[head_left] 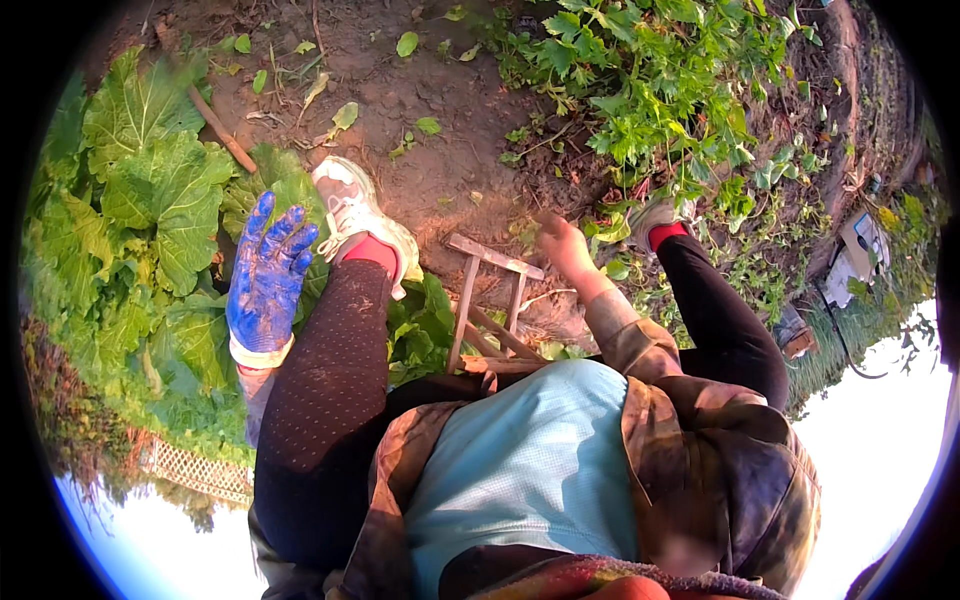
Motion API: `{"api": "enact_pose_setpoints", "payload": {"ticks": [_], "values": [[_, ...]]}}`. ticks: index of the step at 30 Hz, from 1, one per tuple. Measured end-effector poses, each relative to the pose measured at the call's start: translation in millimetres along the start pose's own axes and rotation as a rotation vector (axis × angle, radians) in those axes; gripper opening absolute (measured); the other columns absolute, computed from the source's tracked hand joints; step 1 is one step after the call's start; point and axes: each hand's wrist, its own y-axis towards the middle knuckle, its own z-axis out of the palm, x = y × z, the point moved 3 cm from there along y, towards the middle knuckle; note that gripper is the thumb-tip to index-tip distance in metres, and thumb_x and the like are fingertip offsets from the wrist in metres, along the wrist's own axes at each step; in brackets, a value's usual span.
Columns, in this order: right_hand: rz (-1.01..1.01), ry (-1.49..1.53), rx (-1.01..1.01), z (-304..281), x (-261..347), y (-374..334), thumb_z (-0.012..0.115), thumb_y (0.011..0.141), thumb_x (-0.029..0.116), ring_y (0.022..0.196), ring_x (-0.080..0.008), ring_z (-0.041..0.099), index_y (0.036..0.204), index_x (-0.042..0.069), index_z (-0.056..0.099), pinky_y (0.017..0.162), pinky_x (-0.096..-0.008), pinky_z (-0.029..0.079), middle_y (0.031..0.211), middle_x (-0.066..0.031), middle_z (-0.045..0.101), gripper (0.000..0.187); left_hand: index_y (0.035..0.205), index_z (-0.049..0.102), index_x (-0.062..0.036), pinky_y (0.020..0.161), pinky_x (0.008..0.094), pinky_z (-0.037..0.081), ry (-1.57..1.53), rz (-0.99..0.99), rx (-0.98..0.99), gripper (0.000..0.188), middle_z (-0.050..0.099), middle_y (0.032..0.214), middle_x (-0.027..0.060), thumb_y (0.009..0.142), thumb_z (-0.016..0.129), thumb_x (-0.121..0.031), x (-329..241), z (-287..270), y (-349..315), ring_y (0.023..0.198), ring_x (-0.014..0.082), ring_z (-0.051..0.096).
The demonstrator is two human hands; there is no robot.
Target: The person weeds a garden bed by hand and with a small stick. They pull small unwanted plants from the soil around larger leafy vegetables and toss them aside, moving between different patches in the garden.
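Observation:
My left hand (268, 285) wears a blue, soil-stained glove with a pale cuff. Its fingers are apart with nothing in them, beside large leafy green plants (175, 205) and my left shoe (365, 215). Bare and low over the soil, my right hand (565, 248) is between the wooden stool (497, 258) and my right shoe (655, 218). Blur smears its fingertips, so I cannot make out whether anything is in them. Leafy, celery-like plants (660, 100) grow just beyond that hand.
Brown soil (440, 120) with scattered leaves stretches ahead between the plants. A stick (222, 130) lies near the left leaves. More leaves (425, 325) grow between my left leg and the stool. Far right is a pale, box-like thing (858, 255); lattice fencing (200, 470) stands far left.

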Motion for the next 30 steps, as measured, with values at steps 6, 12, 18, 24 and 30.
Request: {"api": "enact_pose_setpoints", "payload": {"ticks": [6,12,18,24,30], "values": [[-0.11,0.578,-0.639,-110.8,-27.6,25.7,0.053,0.084,0.005,0.084,-0.0189,0.061,0.109,0.0,0.063,0.076,-0.029,0.049,0.098,-0.0084,0.066,0.028,0.146,0.016,0.0005,0.104,0.0388,0.038,0.121,0.076,0.026,0.063,0.041,0.139,0.0209,0.097,0.045,-0.027,4.3,-2.2,-9.7,0.126,0.0299,0.044],[-0.138,-0.265,-0.901,-220.3,-61.6,52.7,0.06,0.086,0.02,0.073,-0.0153,0.06,0.101,0.001,0.063,0.069,-0.0265,0.047,0.082,-0.0049,0.065,0.025,0.147,0.017,-0.0022,0.104,0.0397,0.038,-0.181,-0.04,0.015,0.057,0.039,0.141,0.0213,0.1,0.037,-0.027,15.3,-3.5,-7.2,0.127,0.0318,0.043],[0.189,0.743,-0.575,-171.4,-23.6,80.5,0.068,0.08,0.03,0.074,-0.0237,0.061,0.115,-0.003,0.05,0.064,-0.0339,0.051,0.092,-0.0138,0.062,0.051,0.145,0.023,-0.0047,0.098,0.0413,0.045,-0.136,-0.06,-0.103,0.049,0.041,0.138,0.0234,0.1,0.03,-0.023,12.3,-8.0,-8.9,0.121,0.0355,0.048],[0.231,0.83,-0.616,-157.9,34.7,68.5,0.075,0.074,0.039,0.075,-0.032,0.063,0.128,-0.007,0.038,0.058,-0.0413,0.054,0.103,-0.0227,0.06,0.081,0.14,0.033,0.0009,0.1,0.0432,0.044,-0.362,-0.098,-0.184,0.045,0.043,0.137,0.0208,0.1,0.031,-0.021,30.8,-27.1,0.8,0.12,0.034,0.049],[0.234,0.725,-0.315,-193.4,-83.4,120.3,0.068,0.083,0.033,0.079,-0.0288,0.064,0.13,-0.004,0.039,0.061,-0.0395,0.056,0.113,-0.0184,0.06,0.066,0.141,0.03,0.0024,0.105,0.0426,0.038,-0.269,-0.048,-0.184,0.049,0.042,0.137,0.0235,0.099,0.035,-0.022,35.7,-33.7,-1.7,0.125,0.0349,0.044]]}}
